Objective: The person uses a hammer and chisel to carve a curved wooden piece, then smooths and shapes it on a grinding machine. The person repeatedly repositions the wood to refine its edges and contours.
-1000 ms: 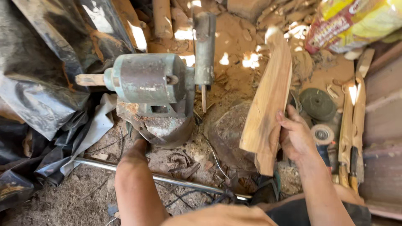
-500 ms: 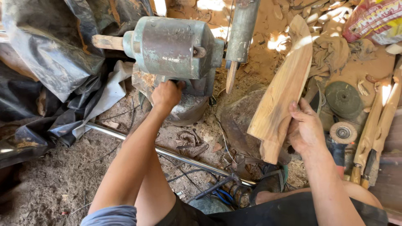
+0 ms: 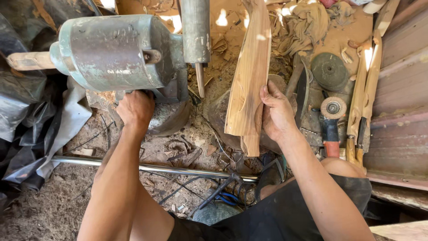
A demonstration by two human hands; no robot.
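My right hand (image 3: 276, 111) grips a long, rough-carved wooden plank (image 3: 249, 76), holding it upright beside the grey sanding drum (image 3: 196, 29) of a green motor machine (image 3: 113, 51). The plank stands just right of the drum, slightly apart from it. My left hand (image 3: 136, 109) reaches under the motor body and rests against its base, fingers curled there; what they touch is hidden.
An angle grinder (image 3: 331, 122) with a red handle and a loose grinding disc (image 3: 330, 70) lie at the right, beside wooden pieces (image 3: 363, 89). A metal rod (image 3: 147, 167) crosses the sawdust ground. Black plastic sheeting (image 3: 26, 116) lies left. Cables (image 3: 214, 194) run near my knees.
My left hand has risen from the ground up to the motor's base. The view has closed in on the machine, and the plank stands nearer the drum.
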